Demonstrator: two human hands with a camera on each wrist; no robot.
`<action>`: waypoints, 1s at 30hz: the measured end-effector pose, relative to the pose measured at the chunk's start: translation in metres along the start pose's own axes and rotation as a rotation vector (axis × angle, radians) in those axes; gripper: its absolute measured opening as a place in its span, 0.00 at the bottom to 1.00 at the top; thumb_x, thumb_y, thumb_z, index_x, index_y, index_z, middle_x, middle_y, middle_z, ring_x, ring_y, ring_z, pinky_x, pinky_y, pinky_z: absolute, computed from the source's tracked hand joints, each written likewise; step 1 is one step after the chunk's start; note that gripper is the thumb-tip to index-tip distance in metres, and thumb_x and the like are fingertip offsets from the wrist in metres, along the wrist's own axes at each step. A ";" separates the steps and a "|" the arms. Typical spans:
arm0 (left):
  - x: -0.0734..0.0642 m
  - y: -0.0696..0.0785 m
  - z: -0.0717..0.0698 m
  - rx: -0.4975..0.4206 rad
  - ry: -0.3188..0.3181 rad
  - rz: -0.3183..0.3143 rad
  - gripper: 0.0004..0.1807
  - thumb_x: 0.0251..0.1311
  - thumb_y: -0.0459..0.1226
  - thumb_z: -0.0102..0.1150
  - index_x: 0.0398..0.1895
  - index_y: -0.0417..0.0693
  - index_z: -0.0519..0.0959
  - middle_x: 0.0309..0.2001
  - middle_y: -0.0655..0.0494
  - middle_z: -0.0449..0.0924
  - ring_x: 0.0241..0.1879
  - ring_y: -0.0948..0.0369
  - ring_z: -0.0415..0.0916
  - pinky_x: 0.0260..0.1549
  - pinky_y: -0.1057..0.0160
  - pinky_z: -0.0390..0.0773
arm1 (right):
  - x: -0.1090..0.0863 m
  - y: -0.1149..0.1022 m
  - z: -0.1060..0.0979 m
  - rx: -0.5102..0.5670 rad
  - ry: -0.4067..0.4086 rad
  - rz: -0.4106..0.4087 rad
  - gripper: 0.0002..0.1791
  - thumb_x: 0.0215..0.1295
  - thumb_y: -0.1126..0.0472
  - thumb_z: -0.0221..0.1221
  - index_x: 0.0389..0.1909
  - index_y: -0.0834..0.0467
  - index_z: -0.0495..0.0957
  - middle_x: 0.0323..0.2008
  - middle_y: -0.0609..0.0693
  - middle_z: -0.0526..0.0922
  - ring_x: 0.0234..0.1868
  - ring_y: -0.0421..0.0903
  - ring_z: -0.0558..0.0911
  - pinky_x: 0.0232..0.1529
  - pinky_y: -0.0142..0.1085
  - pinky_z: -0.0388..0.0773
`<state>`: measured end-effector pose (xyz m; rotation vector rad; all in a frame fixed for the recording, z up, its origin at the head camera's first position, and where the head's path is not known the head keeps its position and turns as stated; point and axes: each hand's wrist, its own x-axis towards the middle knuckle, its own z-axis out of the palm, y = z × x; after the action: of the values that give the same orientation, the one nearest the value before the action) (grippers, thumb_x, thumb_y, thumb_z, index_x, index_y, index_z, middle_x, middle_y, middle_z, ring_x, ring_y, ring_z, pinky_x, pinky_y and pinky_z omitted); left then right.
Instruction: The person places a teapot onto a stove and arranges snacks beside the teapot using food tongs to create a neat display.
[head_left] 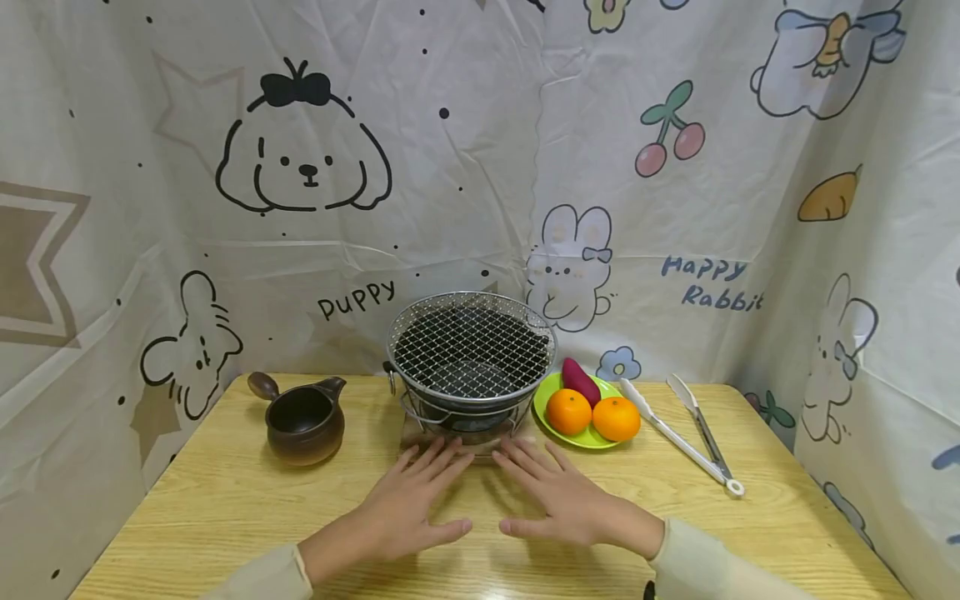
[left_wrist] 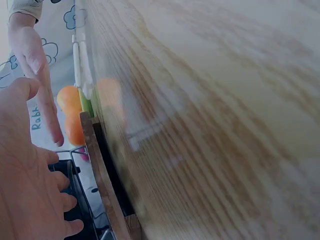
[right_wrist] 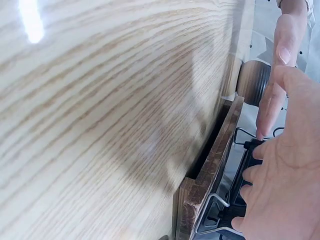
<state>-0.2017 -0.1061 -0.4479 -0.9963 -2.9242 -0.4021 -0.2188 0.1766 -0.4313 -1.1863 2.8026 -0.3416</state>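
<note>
A round tabletop grill with a black wire mesh stands at the middle back, its wire frame on a wooden base. In front of it my left hand is spread palm down, fingertips near the base's front left. Mirroring it, my right hand has its fingers straight toward the base's front right. Both wrist views show the hands raised above the tabletop, beside the wooden base and the grill's metal wires. Neither hand holds anything. Whether fingertips touch the base cannot be told.
Left of the grill sits a dark brown pot with a handle and spout. At right, a green plate bears two oranges and a purple sweet potato. White-handled tongs lie farther right. A printed curtain surrounds the table.
</note>
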 end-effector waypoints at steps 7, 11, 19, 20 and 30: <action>-0.003 -0.004 0.002 -0.032 -0.030 0.015 0.44 0.70 0.67 0.45 0.82 0.57 0.54 0.82 0.47 0.49 0.81 0.43 0.46 0.75 0.34 0.51 | -0.002 0.002 0.000 0.031 -0.044 0.008 0.47 0.72 0.29 0.47 0.81 0.53 0.54 0.82 0.56 0.48 0.83 0.60 0.47 0.78 0.66 0.44; -0.005 -0.008 0.004 -0.014 -0.003 0.013 0.44 0.69 0.67 0.46 0.81 0.57 0.56 0.81 0.49 0.52 0.81 0.44 0.48 0.76 0.35 0.52 | -0.001 0.005 0.000 0.053 -0.047 0.034 0.44 0.73 0.31 0.48 0.80 0.56 0.58 0.81 0.57 0.53 0.82 0.60 0.51 0.77 0.66 0.49; -0.010 -0.016 -0.003 -0.024 0.045 -0.012 0.42 0.69 0.64 0.49 0.80 0.55 0.59 0.79 0.48 0.59 0.79 0.43 0.53 0.75 0.35 0.53 | 0.004 0.015 -0.003 0.073 0.043 0.099 0.41 0.72 0.34 0.52 0.76 0.58 0.65 0.76 0.63 0.64 0.76 0.65 0.64 0.74 0.63 0.61; -0.010 -0.017 -0.005 -0.030 0.053 -0.012 0.42 0.69 0.64 0.50 0.80 0.54 0.60 0.79 0.47 0.60 0.79 0.42 0.53 0.75 0.35 0.53 | 0.004 0.016 -0.004 0.067 0.051 0.106 0.41 0.72 0.34 0.52 0.75 0.58 0.65 0.76 0.64 0.64 0.76 0.65 0.64 0.74 0.63 0.61; -0.017 -0.030 -0.019 -0.004 0.161 -0.021 0.40 0.68 0.60 0.56 0.77 0.51 0.64 0.74 0.48 0.69 0.75 0.44 0.63 0.76 0.38 0.54 | 0.007 0.030 -0.008 -0.022 0.106 0.118 0.41 0.73 0.40 0.55 0.73 0.66 0.65 0.74 0.67 0.66 0.74 0.67 0.67 0.73 0.62 0.62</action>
<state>-0.2074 -0.1441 -0.4382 -0.8895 -2.7927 -0.4658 -0.2460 0.1932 -0.4308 -1.0296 2.9583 -0.3769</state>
